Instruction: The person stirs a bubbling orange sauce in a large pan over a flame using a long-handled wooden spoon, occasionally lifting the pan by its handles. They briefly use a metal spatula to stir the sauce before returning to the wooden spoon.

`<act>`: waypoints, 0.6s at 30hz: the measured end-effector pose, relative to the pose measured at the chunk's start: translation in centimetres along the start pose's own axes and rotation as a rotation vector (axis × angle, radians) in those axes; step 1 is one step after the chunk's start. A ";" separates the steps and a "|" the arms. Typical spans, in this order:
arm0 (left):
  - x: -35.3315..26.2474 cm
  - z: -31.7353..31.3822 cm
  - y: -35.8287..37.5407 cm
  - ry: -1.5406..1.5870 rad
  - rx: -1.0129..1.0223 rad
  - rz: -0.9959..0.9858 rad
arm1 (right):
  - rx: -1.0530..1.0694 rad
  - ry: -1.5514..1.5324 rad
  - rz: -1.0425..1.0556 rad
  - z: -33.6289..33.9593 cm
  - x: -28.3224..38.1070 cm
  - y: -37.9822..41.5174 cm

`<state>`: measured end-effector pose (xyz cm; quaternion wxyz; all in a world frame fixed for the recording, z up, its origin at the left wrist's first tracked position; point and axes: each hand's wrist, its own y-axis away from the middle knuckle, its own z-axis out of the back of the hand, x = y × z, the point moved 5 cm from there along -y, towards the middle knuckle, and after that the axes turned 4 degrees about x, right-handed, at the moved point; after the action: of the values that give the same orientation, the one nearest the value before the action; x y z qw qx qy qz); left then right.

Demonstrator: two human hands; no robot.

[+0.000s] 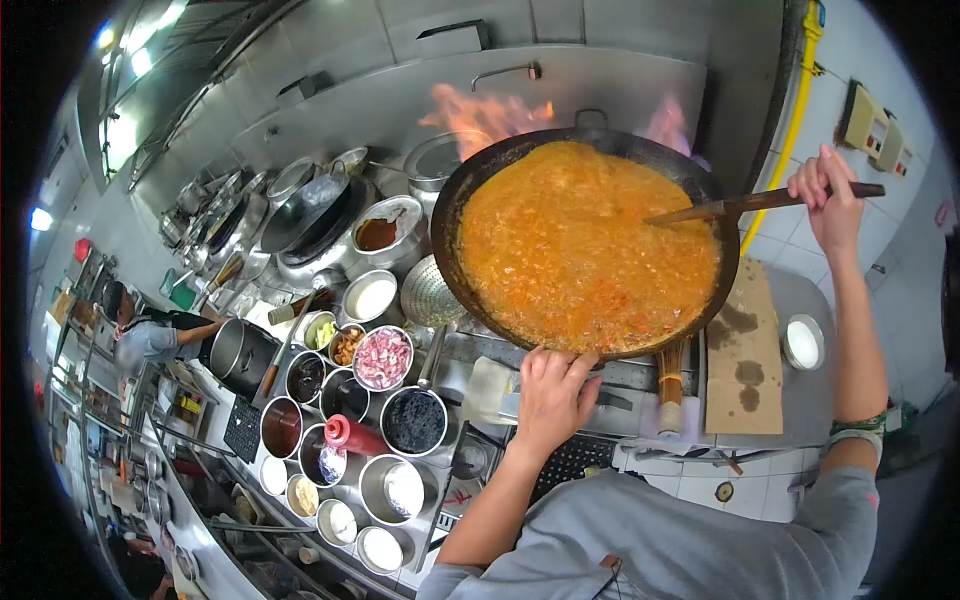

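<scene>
Two hands work, one apparently touching the wok [712, 290].

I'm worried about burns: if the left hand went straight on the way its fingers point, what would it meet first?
Most likely the near rim of the large wok. The left hand's fingertips are right at it, though actual contact is hard to judge from above.

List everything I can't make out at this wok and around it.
All in the head view:
Paddle's lower end: sunk in the sauce.
Burner: hidden by the wok.
Left hand's hold on the rim: its underside is hidden by the hand itself.
Far-left pot's contents: too small and dark.
Wall switches' markings: too small.
</scene>
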<state>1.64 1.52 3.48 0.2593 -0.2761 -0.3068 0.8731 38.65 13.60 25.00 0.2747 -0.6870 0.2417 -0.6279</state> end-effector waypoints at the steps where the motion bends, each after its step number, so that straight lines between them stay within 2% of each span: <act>1: 0.0 -0.1 0.1 0.000 -0.009 -0.002 | -0.001 0.015 -0.008 0.1 1.0 -0.4; 7: 0.2 -0.7 0.4 0.055 -0.017 -0.004 | -0.032 0.072 -0.128 5.1 4.1 -4.1; 11: 1.0 -1.5 0.4 0.062 -0.079 0.006 | 0.006 -0.019 -0.132 5.4 -2.2 -6.9; 12: 0.9 -1.5 0.3 0.060 -0.179 -0.020 | 0.012 -0.044 -0.119 5.0 -4.3 -7.8; 14: 1.0 -1.9 0.1 0.033 -0.147 0.025 | -0.006 -0.074 -0.082 4.0 -8.1 -8.7; 18: 0.7 -1.9 0.5 0.096 -0.169 0.072 | -0.097 -0.068 0.016 3.7 -10.0 -7.2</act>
<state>2.26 2.39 1.67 0.2180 -0.3495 -0.3565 0.8386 41.26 25.89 22.39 0.2542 -0.7184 0.2678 -0.5895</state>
